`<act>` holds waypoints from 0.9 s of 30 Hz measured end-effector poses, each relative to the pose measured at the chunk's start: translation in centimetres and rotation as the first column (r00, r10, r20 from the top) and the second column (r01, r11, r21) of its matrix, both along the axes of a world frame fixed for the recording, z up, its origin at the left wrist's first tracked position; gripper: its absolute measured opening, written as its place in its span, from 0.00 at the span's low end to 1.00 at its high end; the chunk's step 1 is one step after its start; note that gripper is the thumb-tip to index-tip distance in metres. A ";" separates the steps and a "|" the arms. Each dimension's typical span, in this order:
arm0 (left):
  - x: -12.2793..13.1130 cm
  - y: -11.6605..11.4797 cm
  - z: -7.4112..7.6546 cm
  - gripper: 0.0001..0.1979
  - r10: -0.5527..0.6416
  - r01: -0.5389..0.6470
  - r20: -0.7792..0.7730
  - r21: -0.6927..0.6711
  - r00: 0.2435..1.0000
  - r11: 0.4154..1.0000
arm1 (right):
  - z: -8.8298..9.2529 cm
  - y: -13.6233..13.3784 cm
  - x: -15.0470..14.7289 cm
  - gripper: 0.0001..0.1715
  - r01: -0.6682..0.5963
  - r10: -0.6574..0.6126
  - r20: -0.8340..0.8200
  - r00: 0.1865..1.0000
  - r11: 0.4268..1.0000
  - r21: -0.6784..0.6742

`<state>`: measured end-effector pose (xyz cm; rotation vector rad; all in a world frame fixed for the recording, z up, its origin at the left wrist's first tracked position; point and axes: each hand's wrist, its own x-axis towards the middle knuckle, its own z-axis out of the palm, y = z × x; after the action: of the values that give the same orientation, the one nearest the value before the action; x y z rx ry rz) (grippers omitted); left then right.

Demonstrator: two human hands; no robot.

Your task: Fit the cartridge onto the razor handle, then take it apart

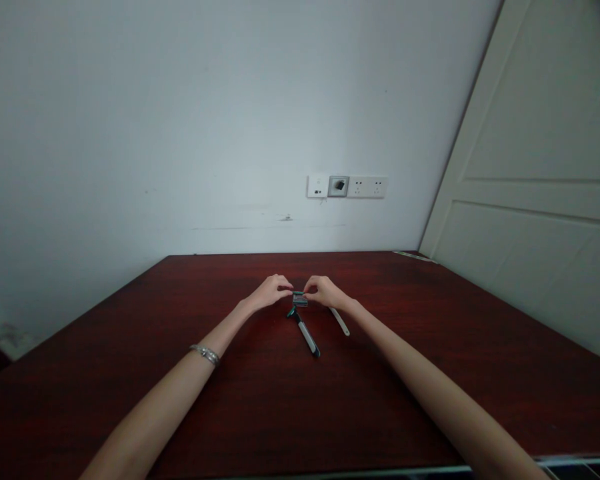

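Note:
My left hand and my right hand meet at the middle of the table, fingers closed in a pinch. Between their fingertips is a small teal strip, which looks like a razor blade cartridge. Directly under it sits a small grey, clear-looking case, its details too small to read. A razor with a teal head and a grey and dark handle lies just in front, untouched. Beside my right wrist lies a pale, flat, slim handle, its far end hidden by that hand.
The dark red wooden table runs back to a white wall. Wall sockets sit above its far edge. A pale panelled door stands along the right side. A thin strip lies at the back right corner.

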<state>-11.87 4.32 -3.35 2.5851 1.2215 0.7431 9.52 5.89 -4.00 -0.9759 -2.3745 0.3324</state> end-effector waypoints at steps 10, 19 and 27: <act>-0.4 1.6 -1.9 0.25 -0.070 0.092 0.084 -0.293 0.994 0.952 | -0.4 0.4 0.5 0.08 0.071 -0.065 0.150 0.987 0.997 -0.037; 0.5 1.1 -1.1 0.25 -0.075 0.098 0.083 -0.319 0.994 0.943 | -0.2 1.4 0.2 0.09 0.037 -0.029 0.198 0.980 0.999 -0.038; 0.8 1.2 -1.9 0.26 -0.064 0.133 0.196 -0.366 0.979 0.921 | -0.3 2.5 0.2 0.10 -0.015 0.035 0.207 0.978 0.995 -0.099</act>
<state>-11.07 5.55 -5.20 2.1947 1.0507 0.6324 9.67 8.36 -4.31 -1.0724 -2.5819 0.3737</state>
